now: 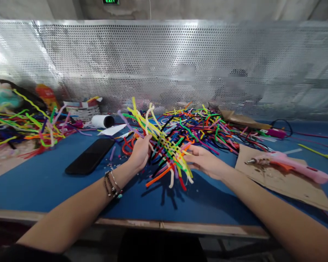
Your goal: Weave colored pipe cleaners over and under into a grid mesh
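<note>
A woven piece of coloured pipe cleaners is held up over the blue table, tilted, its loose ends sticking out on all sides. My left hand is closed on its left edge, thumb on top. At the right edge, the fingers of my right hand pinch the strips near an orange and a pink end. Yellow, white, green, black, red and purple strips cross each other in the weave. Its shadow falls on the table below. Parts of the fingers of both hands are hidden behind the strips.
Behind the weave lies a heap of loose pipe cleaners. A pink glue gun rests on cardboard at the right. On the left are a black phone, a white roll and more pipe cleaners. A perforated metal panel stands behind.
</note>
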`<state>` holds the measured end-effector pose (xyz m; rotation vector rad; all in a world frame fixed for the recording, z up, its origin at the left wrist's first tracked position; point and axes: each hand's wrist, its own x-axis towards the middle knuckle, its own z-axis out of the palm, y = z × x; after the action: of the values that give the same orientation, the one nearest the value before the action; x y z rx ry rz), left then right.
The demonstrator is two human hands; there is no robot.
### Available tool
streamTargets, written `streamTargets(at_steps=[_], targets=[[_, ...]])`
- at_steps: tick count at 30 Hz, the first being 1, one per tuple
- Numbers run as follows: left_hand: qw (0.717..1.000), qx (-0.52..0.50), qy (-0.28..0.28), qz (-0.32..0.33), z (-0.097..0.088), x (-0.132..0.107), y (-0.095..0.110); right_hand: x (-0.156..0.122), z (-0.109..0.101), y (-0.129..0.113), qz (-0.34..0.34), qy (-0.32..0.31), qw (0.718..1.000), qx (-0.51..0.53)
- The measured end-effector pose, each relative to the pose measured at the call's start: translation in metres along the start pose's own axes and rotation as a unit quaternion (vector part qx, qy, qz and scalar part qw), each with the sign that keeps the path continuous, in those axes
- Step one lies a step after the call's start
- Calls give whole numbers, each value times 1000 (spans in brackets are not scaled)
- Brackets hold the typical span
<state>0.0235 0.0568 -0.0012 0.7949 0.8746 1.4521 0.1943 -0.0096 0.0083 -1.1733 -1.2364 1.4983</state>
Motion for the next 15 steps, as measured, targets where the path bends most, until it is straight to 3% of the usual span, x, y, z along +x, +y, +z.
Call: streamTargets(at_steps=[4,8,15], targets=[[999,25,-14,-26,3,-5,5,5,-10,-6,-37,64,996,50],[998,46,-12,-33,4,-9,4,4,-12,-12,-40,90,986,134],[997,77,10,12,-2,-5,-4,1,2,-10,-36,-33,972,232]])
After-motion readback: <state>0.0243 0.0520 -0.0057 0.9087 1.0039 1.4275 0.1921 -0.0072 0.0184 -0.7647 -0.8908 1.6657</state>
